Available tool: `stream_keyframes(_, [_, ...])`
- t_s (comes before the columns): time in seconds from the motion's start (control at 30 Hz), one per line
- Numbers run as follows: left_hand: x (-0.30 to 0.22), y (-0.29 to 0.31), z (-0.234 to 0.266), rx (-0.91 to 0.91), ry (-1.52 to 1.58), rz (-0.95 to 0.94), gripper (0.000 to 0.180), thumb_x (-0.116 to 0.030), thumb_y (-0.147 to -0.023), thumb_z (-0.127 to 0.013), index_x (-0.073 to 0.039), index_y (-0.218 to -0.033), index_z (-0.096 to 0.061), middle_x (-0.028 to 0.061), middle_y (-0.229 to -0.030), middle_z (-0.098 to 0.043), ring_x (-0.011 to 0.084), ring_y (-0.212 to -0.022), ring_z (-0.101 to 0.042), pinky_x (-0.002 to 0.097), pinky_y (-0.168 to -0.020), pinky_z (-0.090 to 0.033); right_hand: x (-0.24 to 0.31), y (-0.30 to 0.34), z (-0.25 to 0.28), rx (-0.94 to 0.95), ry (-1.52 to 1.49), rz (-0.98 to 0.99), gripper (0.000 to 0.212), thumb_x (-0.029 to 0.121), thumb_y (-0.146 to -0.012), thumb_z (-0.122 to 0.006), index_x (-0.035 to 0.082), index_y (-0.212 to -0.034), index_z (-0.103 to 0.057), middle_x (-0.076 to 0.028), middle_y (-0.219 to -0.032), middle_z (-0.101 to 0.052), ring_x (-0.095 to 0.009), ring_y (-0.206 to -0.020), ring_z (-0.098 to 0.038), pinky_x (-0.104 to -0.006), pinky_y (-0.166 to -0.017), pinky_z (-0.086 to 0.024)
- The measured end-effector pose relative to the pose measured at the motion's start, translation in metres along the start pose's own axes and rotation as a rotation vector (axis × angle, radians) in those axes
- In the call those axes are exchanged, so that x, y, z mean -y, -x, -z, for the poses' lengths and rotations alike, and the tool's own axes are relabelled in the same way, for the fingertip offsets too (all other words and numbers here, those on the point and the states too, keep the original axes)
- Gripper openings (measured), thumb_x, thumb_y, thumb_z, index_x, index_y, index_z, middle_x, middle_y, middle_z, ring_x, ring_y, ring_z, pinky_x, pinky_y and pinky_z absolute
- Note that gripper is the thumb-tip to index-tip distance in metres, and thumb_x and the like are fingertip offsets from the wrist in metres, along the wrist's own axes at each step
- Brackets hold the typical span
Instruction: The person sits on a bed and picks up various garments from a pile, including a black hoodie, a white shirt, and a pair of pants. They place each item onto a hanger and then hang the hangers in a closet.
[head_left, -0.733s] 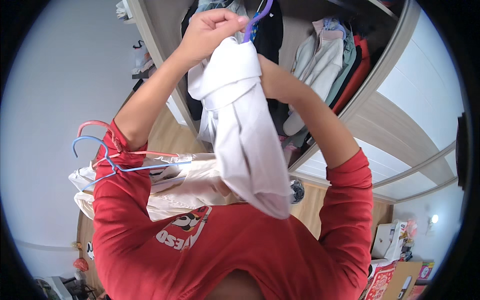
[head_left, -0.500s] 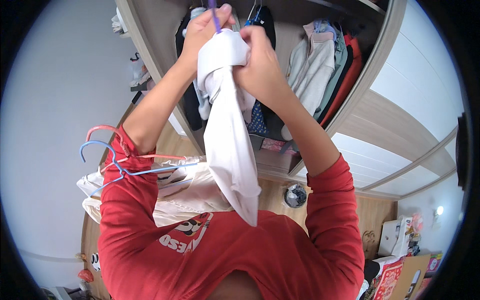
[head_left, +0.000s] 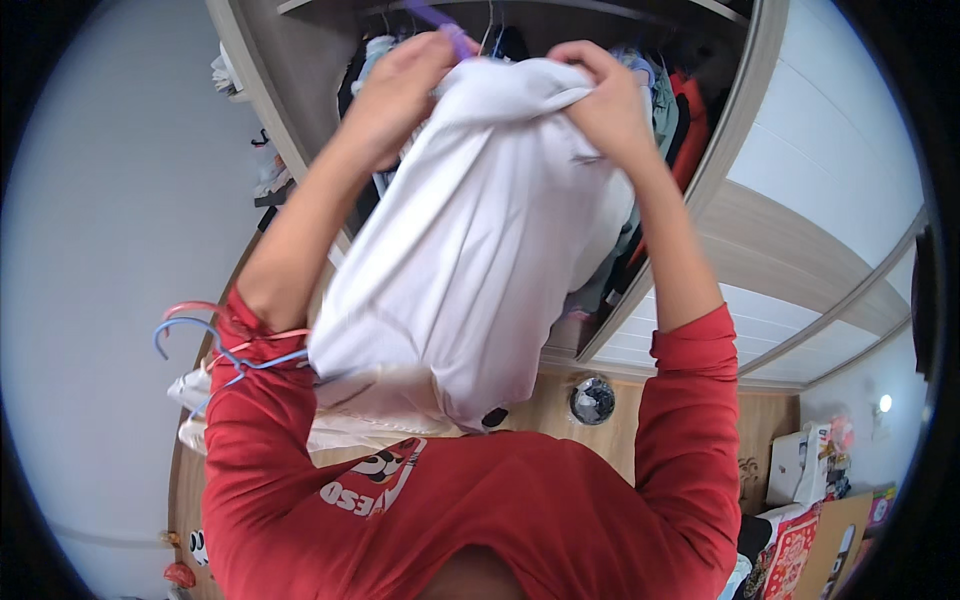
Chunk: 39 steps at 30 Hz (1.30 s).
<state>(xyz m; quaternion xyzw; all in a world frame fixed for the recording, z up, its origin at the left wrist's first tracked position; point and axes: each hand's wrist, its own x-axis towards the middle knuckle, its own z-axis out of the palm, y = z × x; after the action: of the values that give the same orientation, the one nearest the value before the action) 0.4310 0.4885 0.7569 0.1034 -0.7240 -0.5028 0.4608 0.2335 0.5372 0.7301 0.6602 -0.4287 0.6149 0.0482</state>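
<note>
A white garment [head_left: 480, 220] hangs spread out in front of me, its top bunched and its lower end loose above the floor. My left hand [head_left: 405, 90] is closed at its upper left corner, beside a blurred purple hanger [head_left: 440, 24] that pokes up past the fingers. At the upper right corner my right hand [head_left: 612, 105] is closed on the cloth. A blue hanger [head_left: 238, 362] and a red hanger [head_left: 195, 307] lie by the crook of my left arm. Cream clothing [head_left: 380, 408] hangs below them, partly hidden by the white garment.
An open wardrobe [head_left: 300, 50] with several hanging clothes, a red garment [head_left: 690, 115] among them, stands ahead. Its sliding door [head_left: 790, 190] is on the right. A lined waste bin [head_left: 592, 400] sits on the floor. A cardboard box [head_left: 835, 545] stands at the lower right.
The white garment, narrow and gathered before, is now spread wide. My right hand has moved right, away from my left hand, drawing the cloth out. The purple hanger has tilted left.
</note>
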Motion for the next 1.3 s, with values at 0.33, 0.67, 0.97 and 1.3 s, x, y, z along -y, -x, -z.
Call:
stream_keyframes(0.33, [0.011, 0.009, -0.020, 0.048, -0.748, -0.165, 0.057, -0.005, -0.072, -0.062, -0.009, -0.123, -0.036, 0.0068, -0.088, -0.057, 0.0118, -0.081, -0.053, 0.0257, -0.072, -0.044, -0.005, -0.005, 0.048, 0.204, 0.455, -0.302, 0.030, 0.025, -0.064, -0.063, 0.006, -0.087, -0.064, -0.013, -0.076, -0.063, -0.025, -0.075, -0.060, -0.0290, -0.071, -0.044])
stream_keyframes(0.67, [0.010, 0.003, -0.020, -0.019, -0.288, -0.372, 0.032, 0.006, -0.071, -0.057, -0.004, -0.095, -0.037, 0.0064, -0.097, -0.044, 0.0111, -0.089, -0.047, 0.0215, -0.075, -0.044, 0.042, 0.011, 0.091, 0.492, -0.475, -0.457, 0.040, 0.026, -0.083, -0.054, 0.009, -0.118, -0.046, -0.004, -0.095, -0.056, -0.007, -0.080, -0.050, -0.0211, -0.071, -0.042])
stream_keyframes(0.97, [-0.013, 0.003, -0.021, 0.142, -0.135, -0.439, 0.034, 0.005, -0.077, -0.052, -0.002, -0.110, -0.047, 0.0050, -0.101, -0.045, 0.0097, -0.085, -0.052, 0.0203, -0.075, -0.042, 0.075, 0.038, 0.075, 0.447, 0.362, 0.243, 0.064, -0.011, -0.064, -0.048, 0.024, -0.118, -0.048, -0.010, -0.109, -0.045, -0.023, -0.086, -0.050, -0.0249, -0.069, -0.043])
stream_keyframes(1.3, [-0.008, -0.006, -0.008, 0.262, -0.119, -0.297, 0.014, -0.003, -0.077, -0.057, -0.004, -0.090, -0.053, 0.0035, -0.101, -0.048, 0.0097, -0.086, -0.048, 0.0224, -0.078, -0.039, 0.058, 0.036, 0.061, 0.318, 0.277, 0.621, 0.030, 0.000, -0.061, -0.057, 0.008, -0.090, -0.054, -0.010, -0.106, -0.052, -0.028, -0.099, -0.049, -0.0356, -0.081, -0.037])
